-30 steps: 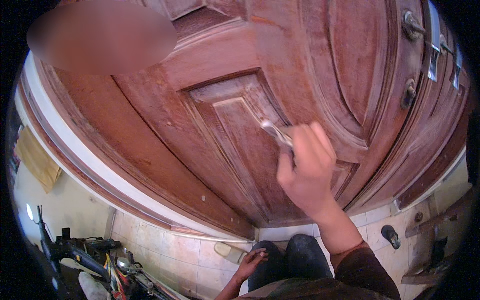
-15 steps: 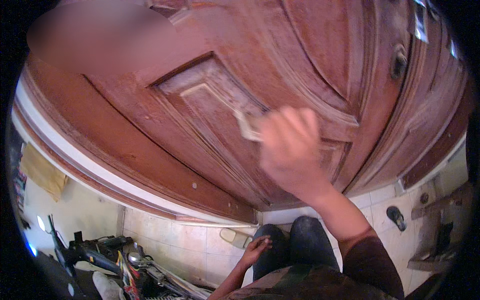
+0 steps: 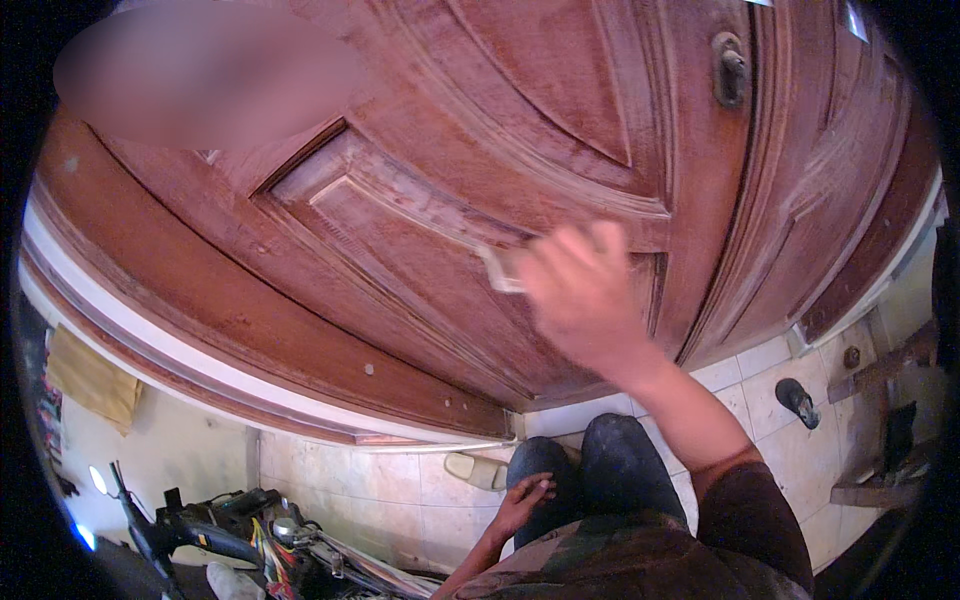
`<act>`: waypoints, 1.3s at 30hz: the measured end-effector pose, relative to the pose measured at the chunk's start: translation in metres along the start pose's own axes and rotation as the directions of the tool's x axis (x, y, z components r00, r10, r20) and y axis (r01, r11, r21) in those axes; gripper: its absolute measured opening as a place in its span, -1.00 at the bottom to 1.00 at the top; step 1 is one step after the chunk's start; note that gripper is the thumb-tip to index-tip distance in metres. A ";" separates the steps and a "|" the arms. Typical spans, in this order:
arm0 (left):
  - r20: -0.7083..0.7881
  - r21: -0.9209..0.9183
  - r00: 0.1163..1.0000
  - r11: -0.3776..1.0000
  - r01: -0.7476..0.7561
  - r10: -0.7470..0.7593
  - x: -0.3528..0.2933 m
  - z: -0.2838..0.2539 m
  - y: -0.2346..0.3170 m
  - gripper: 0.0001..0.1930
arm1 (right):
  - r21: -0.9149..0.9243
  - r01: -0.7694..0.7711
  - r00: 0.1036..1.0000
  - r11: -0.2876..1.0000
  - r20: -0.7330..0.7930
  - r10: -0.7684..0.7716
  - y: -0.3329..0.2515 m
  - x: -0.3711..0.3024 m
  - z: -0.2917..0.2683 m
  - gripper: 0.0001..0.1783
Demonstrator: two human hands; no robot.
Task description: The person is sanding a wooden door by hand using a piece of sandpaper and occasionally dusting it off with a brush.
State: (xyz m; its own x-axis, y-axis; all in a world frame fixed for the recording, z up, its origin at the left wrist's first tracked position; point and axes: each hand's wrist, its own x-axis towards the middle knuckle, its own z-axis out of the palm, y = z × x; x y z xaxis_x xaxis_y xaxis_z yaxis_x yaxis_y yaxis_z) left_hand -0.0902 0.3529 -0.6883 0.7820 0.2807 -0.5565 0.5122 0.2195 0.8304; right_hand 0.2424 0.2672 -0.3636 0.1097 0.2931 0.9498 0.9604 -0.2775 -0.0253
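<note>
My right hand (image 3: pixel 583 295), blurred by motion, is closed on a pale folded sheet (image 3: pixel 503 272) that looks like sandpaper. It presses the sheet against the moulding of a recessed panel in the reddish-brown wooden door (image 3: pixel 400 290). Whitish, scuffed patches show along the panel's upper edge. Low down, my left hand (image 3: pixel 524 502) rests on my left thigh, fingers loosely bent and apart, holding nothing.
A metal handle (image 3: pixel 730 70) sits on the door at upper right. Sandals (image 3: pixel 475 471) lie on the tiles, another (image 3: pixel 797 402) at right. Lower left stands a motorbike (image 3: pixel 200 535) with exposed wires; a yellow cloth (image 3: pixel 95 375) hangs behind. A wooden piece (image 3: pixel 880 495) stands at far right.
The view has shifted, so the door and its handle sit further left. My right hand stays on the panel moulding with the sheet, a little lower along it. My left hand remains on the thigh.
</note>
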 end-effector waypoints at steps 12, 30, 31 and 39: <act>-0.028 0.005 0.996 0.996 -0.087 0.087 0.005 -0.007 -0.004 -0.52 | -0.132 -0.107 0.986 0.985 0.114 0.122 0.038 -0.058 -0.041 -0.82; -0.027 0.020 0.998 0.998 -0.055 0.055 -0.005 -0.007 -0.026 -0.44 | 0.121 -0.229 0.965 0.966 -0.105 0.242 -0.034 0.021 0.012 -0.77; -0.040 0.024 0.998 0.999 -0.036 0.037 -0.006 -0.007 -0.026 -0.44 | 0.108 -0.251 0.966 0.962 -0.041 0.256 -0.027 0.004 0.006 -0.73; 0.030 0.231 0.994 0.967 -0.109 0.105 0.000 0.007 0.008 -0.48 | 0.141 -0.148 0.956 0.979 -0.234 0.178 -0.064 0.107 0.028 -0.87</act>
State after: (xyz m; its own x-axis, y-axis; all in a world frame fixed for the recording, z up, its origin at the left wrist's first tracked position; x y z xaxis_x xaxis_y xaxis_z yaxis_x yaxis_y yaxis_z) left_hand -0.0837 0.3480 -0.6816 0.8417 0.2735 -0.4655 0.4921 -0.0342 0.8699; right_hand 0.1997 0.3417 -0.2687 0.2160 0.0162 0.9763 0.9600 -0.1859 -0.2093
